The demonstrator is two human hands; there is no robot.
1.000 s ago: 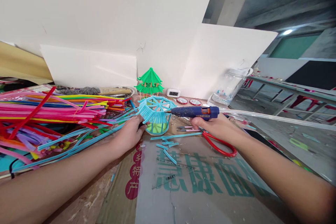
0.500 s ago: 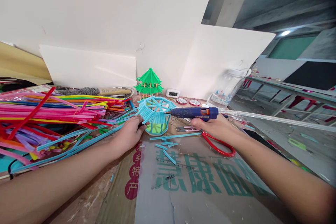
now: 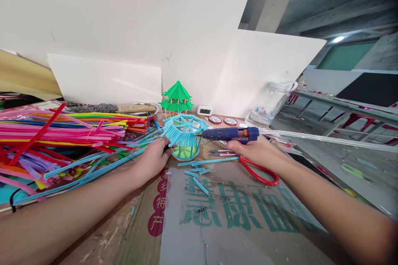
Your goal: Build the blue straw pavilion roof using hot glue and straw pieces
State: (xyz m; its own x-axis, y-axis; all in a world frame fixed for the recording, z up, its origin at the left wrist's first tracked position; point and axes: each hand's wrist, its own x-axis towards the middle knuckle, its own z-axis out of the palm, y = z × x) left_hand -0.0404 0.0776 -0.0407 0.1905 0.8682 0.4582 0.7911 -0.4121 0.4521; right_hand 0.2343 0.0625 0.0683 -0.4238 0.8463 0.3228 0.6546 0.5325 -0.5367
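Observation:
A small light-blue straw pavilion model (image 3: 185,134) stands on the cardboard (image 3: 230,219), with something green inside its base. My left hand (image 3: 154,158) grips its left side, fingers closed round the lower rim. My right hand (image 3: 253,150) holds a blue hot-glue gun (image 3: 231,133), whose nozzle points left and touches the model's roof edge. Short cut pieces of light-blue straw (image 3: 199,170) lie in front of the model.
A big pile of coloured straws (image 3: 62,136) fills the left. Red-handled scissors (image 3: 258,170) and small snips (image 3: 219,152) lie under my right hand. A finished green pavilion (image 3: 177,98), a small clock (image 3: 205,110), a clear bottle (image 3: 268,105) and white boards (image 3: 130,29) stand behind.
Almost nothing has changed; the view shifted slightly and both hands keep their grip in the same place.

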